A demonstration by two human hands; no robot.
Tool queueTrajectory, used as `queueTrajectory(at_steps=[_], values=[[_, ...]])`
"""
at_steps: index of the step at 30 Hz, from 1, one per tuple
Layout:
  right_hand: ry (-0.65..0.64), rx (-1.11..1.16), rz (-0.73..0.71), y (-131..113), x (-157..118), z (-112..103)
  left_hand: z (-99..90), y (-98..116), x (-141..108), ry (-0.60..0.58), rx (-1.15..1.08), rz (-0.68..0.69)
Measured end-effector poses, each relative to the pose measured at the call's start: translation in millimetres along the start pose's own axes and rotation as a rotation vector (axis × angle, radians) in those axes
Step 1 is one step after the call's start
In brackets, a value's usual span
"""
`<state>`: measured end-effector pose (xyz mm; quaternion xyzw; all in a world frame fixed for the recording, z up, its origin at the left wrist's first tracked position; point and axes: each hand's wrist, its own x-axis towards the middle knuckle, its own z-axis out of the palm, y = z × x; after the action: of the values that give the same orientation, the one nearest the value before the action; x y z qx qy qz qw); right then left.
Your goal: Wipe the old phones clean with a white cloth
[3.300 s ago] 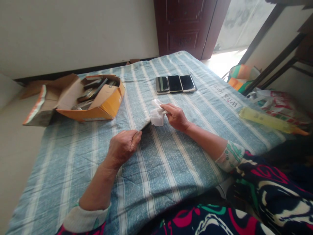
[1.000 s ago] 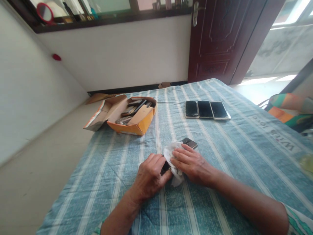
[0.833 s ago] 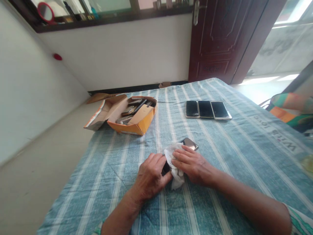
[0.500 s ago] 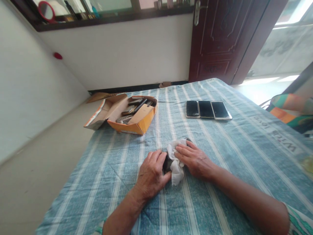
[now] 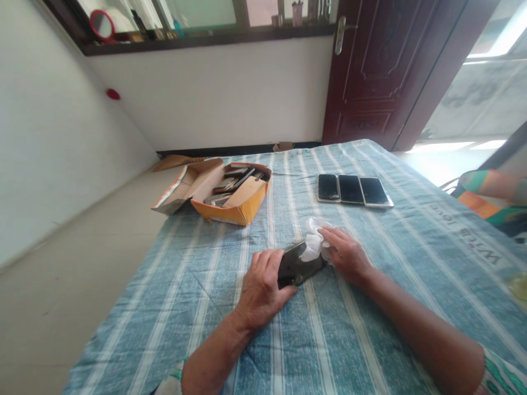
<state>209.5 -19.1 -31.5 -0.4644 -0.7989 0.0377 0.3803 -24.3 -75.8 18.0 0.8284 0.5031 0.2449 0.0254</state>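
Observation:
A dark smartphone lies slanted on the striped cloth, low in the middle of the view. My left hand grips its left end, thumb along the near edge and fingers over the far one. A crumpled white cloth rests over the phone's right end. My right hand is closed on this cloth, pressing it at the phone's far right corner. The phone's two ends are partly hidden by my hand and the cloth.
An orange cardboard box, lid open, holds several phones at the back left. Three phones lie side by side at the back right. The blue striped tablecloth covers the table. Behind are a wall and a dark red door.
My right hand has slid the white cloth rightward along the phone, baring more of its dark surface. My left hand keeps its hold. The view has shifted slightly.

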Motion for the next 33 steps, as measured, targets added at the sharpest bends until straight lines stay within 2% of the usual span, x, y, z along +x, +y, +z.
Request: queueTrajectory(at_steps=[5, 8, 11, 16, 21, 28, 33], values=[[0.105, -0.012, -0.171, -23, 1, -1, 1.1, 0, -1, 0.130, 0.088, 0.146], [0.104, -0.051, -0.303, -42, 1, -2, 1.4, 0, -1, 0.180, 0.135, 0.228], [0.097, -0.069, -0.371, -55, 2, -4, 1.6, 0, -1, 0.209, 0.152, 0.280], [0.096, -0.101, -0.380, -62, 7, -11, 1.0, -1, -2, 0.213, 0.120, 0.315], [0.087, -0.135, -0.393, -65, 8, -16, -1.0, 1, -2, 0.213, 0.086, 0.293], [0.058, -0.134, -0.420, -72, 3, -17, -4.5, 2, -3, 0.222, -0.021, 0.315], [0.038, -0.132, -0.437, -70, 3, -16, -3.3, 0, -4, 0.216, -0.015, 0.318]])
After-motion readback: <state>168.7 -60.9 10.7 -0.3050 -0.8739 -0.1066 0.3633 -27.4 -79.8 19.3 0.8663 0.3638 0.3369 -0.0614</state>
